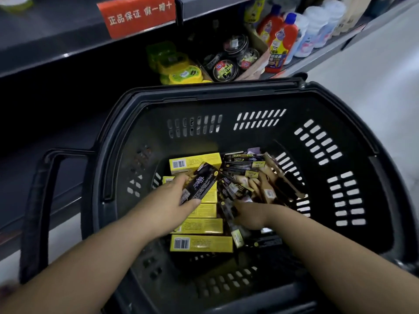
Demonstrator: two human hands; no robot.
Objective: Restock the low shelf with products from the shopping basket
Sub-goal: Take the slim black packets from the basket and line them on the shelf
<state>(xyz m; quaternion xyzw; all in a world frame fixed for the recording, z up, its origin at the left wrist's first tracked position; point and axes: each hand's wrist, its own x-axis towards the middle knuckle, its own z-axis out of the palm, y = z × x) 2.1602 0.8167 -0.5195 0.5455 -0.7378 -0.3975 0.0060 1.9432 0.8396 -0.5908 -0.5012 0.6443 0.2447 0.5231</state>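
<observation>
Black basket [249, 137], centre frame: yellow boxes [201, 243] and dark cartons [244, 164] lay unshelved, restocking barely begun. Left hand [172, 200] gripped one black box [199, 184]; right hand [249, 214] among cartons, grip unclear. Low shelf [322, 54], upper frame

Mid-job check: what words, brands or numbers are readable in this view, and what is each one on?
"正品保证 假一赔十": red sign on the upper shelf edge.
Round black tins: white lettering, too blurred to read.
Yellow boxes in the basket: barcodes and small print, unreadable.
Black box held in the left hand: print too blurred.
Red bottles: labels too blurred.
</observation>
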